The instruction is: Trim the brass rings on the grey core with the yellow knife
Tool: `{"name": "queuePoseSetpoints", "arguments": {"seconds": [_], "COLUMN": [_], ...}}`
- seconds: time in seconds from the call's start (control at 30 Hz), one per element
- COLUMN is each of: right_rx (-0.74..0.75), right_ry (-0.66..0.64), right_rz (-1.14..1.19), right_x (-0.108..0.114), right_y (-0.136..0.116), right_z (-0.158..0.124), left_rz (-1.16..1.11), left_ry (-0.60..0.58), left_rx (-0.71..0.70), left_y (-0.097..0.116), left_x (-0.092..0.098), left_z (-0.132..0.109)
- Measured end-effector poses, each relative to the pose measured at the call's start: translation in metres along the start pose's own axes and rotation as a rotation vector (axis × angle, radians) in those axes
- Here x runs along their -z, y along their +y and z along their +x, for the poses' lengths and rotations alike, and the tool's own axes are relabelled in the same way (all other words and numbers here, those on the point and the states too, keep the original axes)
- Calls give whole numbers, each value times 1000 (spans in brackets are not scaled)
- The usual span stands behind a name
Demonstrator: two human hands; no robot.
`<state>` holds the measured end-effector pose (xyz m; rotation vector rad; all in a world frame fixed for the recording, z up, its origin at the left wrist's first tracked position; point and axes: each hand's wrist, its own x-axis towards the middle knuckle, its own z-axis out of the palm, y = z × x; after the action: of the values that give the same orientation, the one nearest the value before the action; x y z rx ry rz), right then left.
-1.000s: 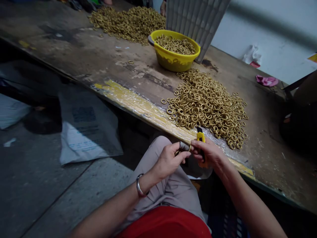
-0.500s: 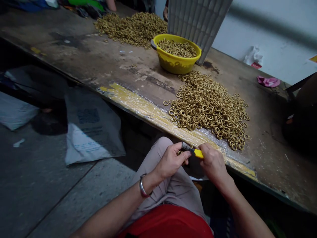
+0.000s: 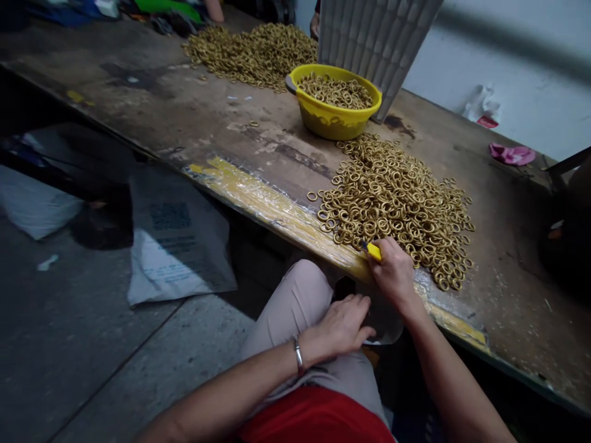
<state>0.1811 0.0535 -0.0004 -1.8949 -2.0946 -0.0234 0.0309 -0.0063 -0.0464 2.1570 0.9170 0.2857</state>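
Note:
My right hand [image 3: 394, 271] is closed around a yellow-handled knife [image 3: 373, 251] with a dark tip, at the table edge. Just beyond it lies a loose pile of gold-coloured rings [image 3: 392, 191]. My left hand [image 3: 344, 323] is palm down over my lap, thumb apart from the fingers, which are loosely stretched out. I see nothing in it, though its palm is hidden. Under the table edge beside it shows part of a pale sheet or bag [image 3: 388, 323].
A yellow basin [image 3: 337, 123] full of rings stands behind the pile, against a grey ribbed panel [image 3: 373, 43]. A second ring heap [image 3: 253, 55] lies farther left. White sacks [image 3: 180, 246] rest on the floor below the table [image 3: 152, 117]. Another person's hand [image 3: 314, 26] shows at the back.
My hands have come apart. The right one moved up to the pile's near edge with the knife; the left dropped to my lap, and the rings seen by its fingers are out of sight.

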Motion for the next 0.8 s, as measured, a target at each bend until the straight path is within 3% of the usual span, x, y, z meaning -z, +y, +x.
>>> {"name": "queuePoseSetpoints", "arguments": {"seconds": [0.13,0.23,0.33,0.43,0.5,0.63,0.8], "right_rx": [-29,-57,-159,-312,-408,-526,-583], "right_ry": [-27,2,32,-104,-223,-374,-464], "right_rz": [-76,27,313,710,948,1295,1436], "right_x": [-7,-2,13,31,40,44,37], "right_y": [-4,3,10,11,8,-4,-22], "right_z": [10,12,11,6,1,-12,-23], "left_rz": [104,-58,-376,-769,-926,-792,-429], "left_ry": [5,99,278,396,450,583,672], "left_rx": [-49,-22,103,218,215,67,-80], "left_y": [-3,-8,-12,-12,-8,1,4], "left_x": [3,17,38,60,70,72,63], "left_z": [0,0,3,7,9,5,-4]}}
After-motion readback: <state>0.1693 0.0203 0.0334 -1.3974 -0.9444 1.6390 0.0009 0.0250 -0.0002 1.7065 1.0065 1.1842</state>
